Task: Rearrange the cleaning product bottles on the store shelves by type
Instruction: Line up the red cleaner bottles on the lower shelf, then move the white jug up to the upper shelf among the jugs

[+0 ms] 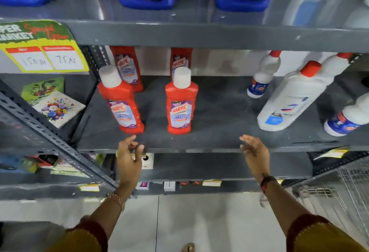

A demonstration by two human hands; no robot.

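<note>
On the grey metal middle shelf (219, 111) the sorting looks largely done, I judge: four red plastic Harpic bottles with white caps sit grouped at the left, two in front (120, 103) (181, 101) and two behind (127, 67) (180, 59). To the right stand white plastic bottles with red caps; I count five in view, among them a tall one (293, 99) and a small one (259, 83), some cut off at the edge. The white group mixes sizes, so that may still need tidying. My left hand (129, 157) and right hand (254, 151) hover at the shelf lip, each grip apart and empty.
</note>
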